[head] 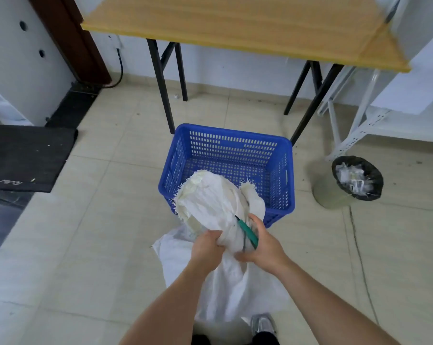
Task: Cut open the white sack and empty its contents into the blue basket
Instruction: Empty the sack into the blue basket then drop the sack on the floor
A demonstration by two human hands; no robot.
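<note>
So the white woven plastic sack (211,210) is held up off the floor with its long axis running from down by the person's feet up and forward, and the frayed, cut-open mouth is pointing away and a bit left, hanging right over the near rim of the blue perforated plastic basket (231,155). The left hand (205,250) is bunched tight around the sack's fabric about midway along it, and the right hand (262,247) sits just beside it, closed on a green-handled cutting tool (247,232) and pinching some sack fabric too; the tool's tip angles up and left against the sack. You can see pale yellowish stuff at the mouth, can't tell what it is. The loose tail of the sack droops below both hands to the tiled floor (91,245), next to a grey sneaker (262,324). Beyond the hands, past the basket, there's a wooden-topped folding table with black legs (235,26). Off to the right of the hands is a small round bin with a black liner (347,185) full of white scraps, and far left is a dark doormat (26,155). Nothing sits between the sack mouth and the basket.
</note>
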